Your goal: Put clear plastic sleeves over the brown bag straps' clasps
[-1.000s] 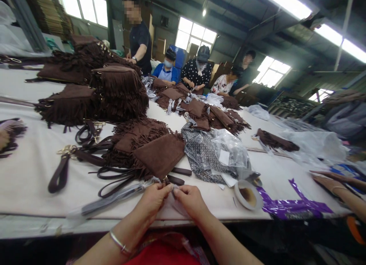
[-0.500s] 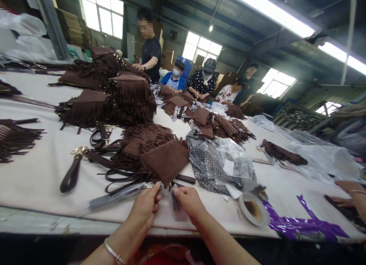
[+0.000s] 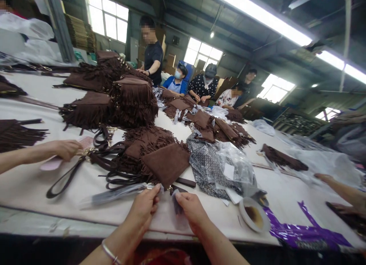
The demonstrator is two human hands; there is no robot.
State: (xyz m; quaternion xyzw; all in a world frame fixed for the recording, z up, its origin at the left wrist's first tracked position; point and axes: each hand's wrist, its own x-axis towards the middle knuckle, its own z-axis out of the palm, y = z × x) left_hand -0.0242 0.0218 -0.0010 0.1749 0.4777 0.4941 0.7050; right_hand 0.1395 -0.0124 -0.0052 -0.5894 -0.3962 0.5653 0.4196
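Observation:
My left hand (image 3: 145, 208) is closed in a pinch on clear plastic at the end of a plastic-wrapped strap (image 3: 117, 195), which lies off to the left near a small metal clasp. Opposite it, my right hand (image 3: 191, 208) pinches a clear plastic sleeve (image 3: 179, 215) with a dark strap end inside. Just beyond both hands lies a brown suede pouch (image 3: 166, 163) with fringe, its lower corner pointing at the gap between them. Dark wrist straps (image 3: 67, 177) with gold clasps are spread to the left of the pouch.
A co-worker's hand (image 3: 67, 150) reaches in from the left, a pinkish flat piece beneath it. Stacked fringed bags (image 3: 133, 101) stand behind. To the right are a patterned cloth (image 3: 204, 162), a tape roll (image 3: 243, 215), purple plastic (image 3: 305, 227) and another person's hand (image 3: 328, 179).
A co-worker's hand has come in from the left to the wrist straps. My right hand has shifted slightly down and right, widening the gap to my left. The right-hand co-worker's hand has moved left.

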